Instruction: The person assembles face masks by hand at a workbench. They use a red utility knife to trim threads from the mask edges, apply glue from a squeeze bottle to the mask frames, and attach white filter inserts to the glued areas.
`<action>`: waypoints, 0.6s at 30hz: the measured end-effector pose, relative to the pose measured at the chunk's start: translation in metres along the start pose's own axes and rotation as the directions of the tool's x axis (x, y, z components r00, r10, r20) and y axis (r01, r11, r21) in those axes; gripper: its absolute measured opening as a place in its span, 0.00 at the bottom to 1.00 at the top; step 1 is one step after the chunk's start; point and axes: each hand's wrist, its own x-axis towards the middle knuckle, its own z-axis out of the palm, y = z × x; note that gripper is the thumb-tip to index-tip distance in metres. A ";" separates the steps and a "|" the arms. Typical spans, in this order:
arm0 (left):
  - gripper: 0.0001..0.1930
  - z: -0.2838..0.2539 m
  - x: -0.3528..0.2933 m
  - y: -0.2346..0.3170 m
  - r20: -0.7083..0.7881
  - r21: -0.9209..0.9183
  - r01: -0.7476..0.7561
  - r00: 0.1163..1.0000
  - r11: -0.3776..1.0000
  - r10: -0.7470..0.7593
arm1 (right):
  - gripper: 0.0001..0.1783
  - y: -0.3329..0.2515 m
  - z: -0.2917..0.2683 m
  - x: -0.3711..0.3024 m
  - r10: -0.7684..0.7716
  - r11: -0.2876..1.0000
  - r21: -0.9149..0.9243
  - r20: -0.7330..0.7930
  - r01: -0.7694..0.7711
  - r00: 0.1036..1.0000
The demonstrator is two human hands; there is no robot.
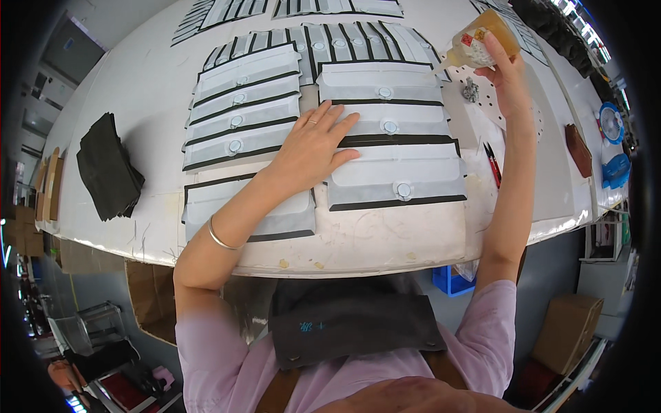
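My right hand [510, 76] grips a squeeze bottle [508, 26] of amber liquid. The bottle is tilted, and its pale nozzle points down left to the far right corner of a light grey panel [368, 76] with black edging. Whether the tip touches the panel I cannot tell. My left hand [303, 151] lies flat, fingers spread, over the left ends of the right-hand column of overlapping panels. Each panel there carries a round white disc [390, 127]. Another column of such panels [241, 148] lies left of that hand, and a single panel [279, 213] sits partly beneath my left forearm.
A stack of black pieces [110, 168] lies at the table's left. Red-and-black tweezers [493, 165] rest by my right forearm, near a perforated white sheet [485, 93]. More panels [344, 45] line the far side. A brown case [578, 150] and blue tape roll [611, 124] are at right.
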 end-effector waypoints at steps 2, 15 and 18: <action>0.30 0.002 -0.003 0.000 0.014 -0.013 -0.011 1.000 1.000 0.011 | 0.39 0.006 -0.006 0.004 0.023 0.996 0.086 0.003 -0.023 1.000; 0.28 0.008 -0.007 0.002 -0.047 -0.002 -0.046 0.998 0.999 0.045 | 0.36 0.011 -0.022 0.008 -0.008 0.979 -0.205 -0.006 0.006 1.000; 0.28 0.008 -0.007 0.003 -0.064 -0.011 -0.048 0.997 0.999 0.048 | 0.36 0.004 -0.024 0.005 -0.012 0.975 -0.223 -0.065 -0.003 0.998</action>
